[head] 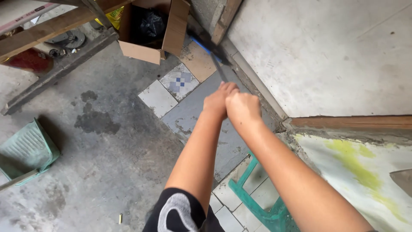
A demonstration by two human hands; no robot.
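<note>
Rough concrete floor (107, 172) with patched tiles, cardboard box (150, 30) and green dustpan (25, 150) nearby. Both hands, left hand (216, 101) and right hand (243, 107), each grip closed round a thin dark handle (219, 71) angling toward the wall base. Likely light, stiff, smooth; best held near the end, hands stacked.

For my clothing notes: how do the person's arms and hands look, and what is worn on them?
Both forearms are bare, with no sleeves showing. The left hand and the right hand wear no gloves; no watch, ring or band is visible. The only clothing in view is a black garment with a white marking at the bottom edge.
</note>
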